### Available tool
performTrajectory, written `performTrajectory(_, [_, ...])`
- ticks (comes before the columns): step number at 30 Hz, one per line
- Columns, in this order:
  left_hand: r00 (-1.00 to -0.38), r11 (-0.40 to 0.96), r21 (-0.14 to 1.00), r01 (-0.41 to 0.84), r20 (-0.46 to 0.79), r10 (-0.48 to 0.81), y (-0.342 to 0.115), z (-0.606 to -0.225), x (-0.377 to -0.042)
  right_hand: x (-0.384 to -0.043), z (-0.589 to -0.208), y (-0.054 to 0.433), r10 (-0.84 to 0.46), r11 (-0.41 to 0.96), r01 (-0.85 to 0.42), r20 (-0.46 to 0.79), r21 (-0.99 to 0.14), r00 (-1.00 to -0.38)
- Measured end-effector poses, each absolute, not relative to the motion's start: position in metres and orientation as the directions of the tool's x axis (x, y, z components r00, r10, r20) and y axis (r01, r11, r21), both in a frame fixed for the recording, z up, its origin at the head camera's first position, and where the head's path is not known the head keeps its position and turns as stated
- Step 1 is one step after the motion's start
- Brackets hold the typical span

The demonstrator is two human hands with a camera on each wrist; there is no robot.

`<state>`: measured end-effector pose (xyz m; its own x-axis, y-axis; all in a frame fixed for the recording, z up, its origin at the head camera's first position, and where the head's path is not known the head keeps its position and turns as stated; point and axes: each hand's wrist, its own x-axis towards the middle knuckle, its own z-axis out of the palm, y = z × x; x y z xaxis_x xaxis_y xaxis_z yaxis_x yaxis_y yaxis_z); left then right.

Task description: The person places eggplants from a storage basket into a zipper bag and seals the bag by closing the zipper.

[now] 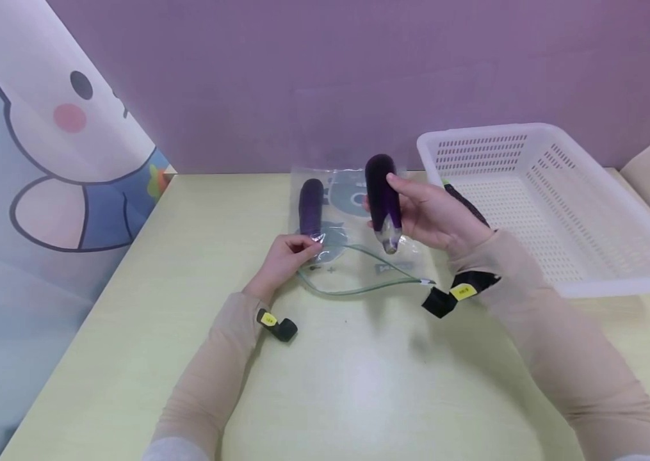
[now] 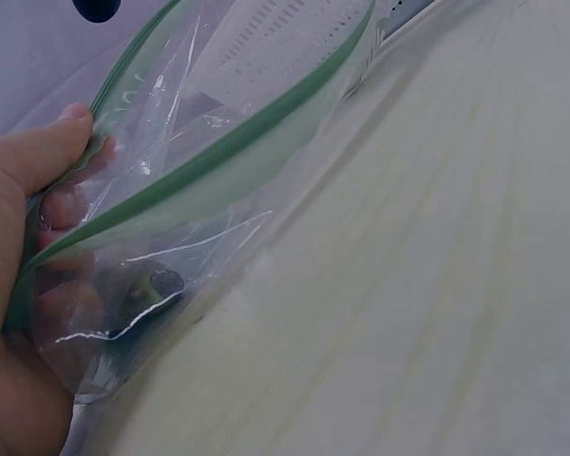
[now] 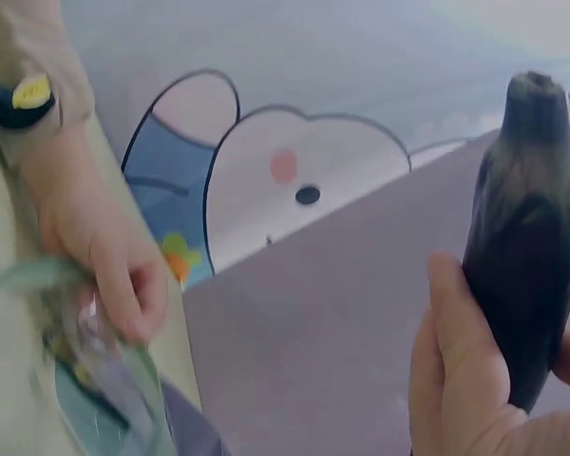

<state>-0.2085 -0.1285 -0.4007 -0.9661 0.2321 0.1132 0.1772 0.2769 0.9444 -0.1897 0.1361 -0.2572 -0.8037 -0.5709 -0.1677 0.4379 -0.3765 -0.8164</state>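
My right hand (image 1: 431,211) grips a dark purple eggplant (image 1: 383,192) above the bag, its stem end pointing toward me; in the right wrist view the eggplant (image 3: 527,228) stands upright between fingers and thumb. A clear zip bag (image 1: 348,211) with a green zip edge lies on the table, its mouth spread in a loop facing me. My left hand (image 1: 287,259) pinches the left side of that green edge (image 2: 218,157). Inside the bag, on its left side, is a second eggplant (image 1: 311,205); its stem end (image 2: 161,282) shows through the plastic.
A white perforated basket (image 1: 595,282) stands at the right, behind my right forearm. Another dark, long thing with a green tip (image 1: 465,202) lies in its left side, partly hidden by my hand. A purple wall (image 1: 232,96) rises behind the table (image 1: 359,384).
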Motion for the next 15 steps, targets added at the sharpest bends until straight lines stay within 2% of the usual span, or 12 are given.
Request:
performTrajectory(8, [-0.957, 0.278, 0.935, 0.220, 0.152, 0.245, -0.128, -0.401, -0.210, -0.170, -0.268, 0.117, -0.531, -0.469, 0.432, -0.146, -0.770, -0.835])
performTrajectory(15, [-0.958, 0.278, 0.935, 0.219, 0.153, 0.241, -0.130, -0.403, -0.211, -0.158, -0.283, 0.104, -0.553, -0.432, 0.411, -0.125, -0.803, -0.824])
